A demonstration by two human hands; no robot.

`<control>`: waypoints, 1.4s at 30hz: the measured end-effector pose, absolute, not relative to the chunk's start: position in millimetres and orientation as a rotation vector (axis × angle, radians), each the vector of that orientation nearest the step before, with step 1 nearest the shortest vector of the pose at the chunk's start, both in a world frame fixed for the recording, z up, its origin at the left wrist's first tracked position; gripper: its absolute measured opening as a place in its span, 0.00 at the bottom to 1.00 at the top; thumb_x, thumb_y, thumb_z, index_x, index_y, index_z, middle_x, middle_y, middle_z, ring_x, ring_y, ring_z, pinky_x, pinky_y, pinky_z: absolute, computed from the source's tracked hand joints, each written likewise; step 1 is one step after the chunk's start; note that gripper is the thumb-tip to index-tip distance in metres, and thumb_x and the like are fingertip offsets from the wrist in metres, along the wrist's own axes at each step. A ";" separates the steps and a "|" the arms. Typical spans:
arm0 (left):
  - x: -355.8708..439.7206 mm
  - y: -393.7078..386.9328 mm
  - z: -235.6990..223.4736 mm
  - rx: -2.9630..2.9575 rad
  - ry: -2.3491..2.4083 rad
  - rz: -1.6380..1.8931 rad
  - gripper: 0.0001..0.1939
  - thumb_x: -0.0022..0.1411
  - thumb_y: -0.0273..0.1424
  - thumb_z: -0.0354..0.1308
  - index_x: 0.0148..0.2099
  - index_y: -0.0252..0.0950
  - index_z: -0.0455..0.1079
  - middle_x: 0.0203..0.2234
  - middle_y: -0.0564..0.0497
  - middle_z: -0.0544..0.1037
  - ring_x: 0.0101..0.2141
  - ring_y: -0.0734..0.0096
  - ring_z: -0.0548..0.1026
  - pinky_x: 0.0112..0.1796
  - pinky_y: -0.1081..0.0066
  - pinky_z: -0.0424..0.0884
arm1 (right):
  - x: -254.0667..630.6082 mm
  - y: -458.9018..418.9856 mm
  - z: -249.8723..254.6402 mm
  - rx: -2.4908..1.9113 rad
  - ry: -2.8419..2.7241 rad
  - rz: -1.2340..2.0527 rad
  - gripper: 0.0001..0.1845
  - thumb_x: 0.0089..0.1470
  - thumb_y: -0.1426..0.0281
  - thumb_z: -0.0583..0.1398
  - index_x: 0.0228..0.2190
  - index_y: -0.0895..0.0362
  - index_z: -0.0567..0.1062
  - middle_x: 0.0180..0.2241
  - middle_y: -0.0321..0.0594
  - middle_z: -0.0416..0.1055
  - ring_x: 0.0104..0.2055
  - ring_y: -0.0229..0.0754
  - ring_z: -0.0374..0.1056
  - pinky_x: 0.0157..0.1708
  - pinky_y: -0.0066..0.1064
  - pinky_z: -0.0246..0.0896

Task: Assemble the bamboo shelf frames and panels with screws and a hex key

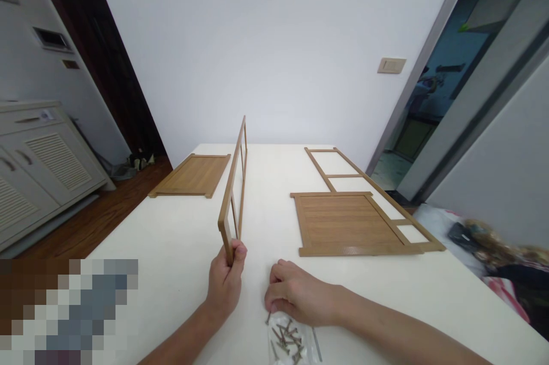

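Observation:
My left hand (227,273) is wrapped round the near end of a long wooden frame (231,199) with crossbars, which stands on its edge on the white table. Near the table's front, my right hand (295,290) has its fingers curled together above a clear plastic bag (304,336). Several screws (287,342) show in that bag. One screw (268,318) sticks out below my right fingertips, which appear to pinch it. A thin metal rod (317,345), perhaps a hex key, lies beside the bag, partly hidden by my right wrist.
On the right, a slatted wooden panel (338,222) overlaps another long wooden frame (347,175) lying flat. A second wooden panel (193,175) lies at the far left of the white table (270,176). The wall (274,67) stands behind the table's far edge.

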State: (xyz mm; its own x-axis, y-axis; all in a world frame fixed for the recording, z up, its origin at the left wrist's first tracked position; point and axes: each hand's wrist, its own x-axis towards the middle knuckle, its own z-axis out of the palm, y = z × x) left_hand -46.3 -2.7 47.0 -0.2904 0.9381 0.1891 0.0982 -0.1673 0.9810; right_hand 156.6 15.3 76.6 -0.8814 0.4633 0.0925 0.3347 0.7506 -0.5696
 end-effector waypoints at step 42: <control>-40.8 -4.5 66.9 0.881 1.184 1.543 0.22 0.60 0.53 0.55 0.37 0.39 0.64 0.12 0.62 0.60 0.14 0.81 0.57 0.15 0.82 0.54 | 75.2 27.2 110.0 -0.814 -2.124 0.802 0.09 0.66 0.68 0.45 0.34 0.56 0.61 0.30 0.35 0.62 0.23 0.33 0.62 0.26 0.28 0.62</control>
State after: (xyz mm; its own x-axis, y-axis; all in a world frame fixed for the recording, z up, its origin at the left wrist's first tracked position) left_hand -40.8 -4.5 66.9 -0.2736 0.9618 -0.0105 -0.2596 -0.0634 0.9636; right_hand 75.2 27.2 110.0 -0.5463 0.7405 0.3915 0.2970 0.6083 -0.7360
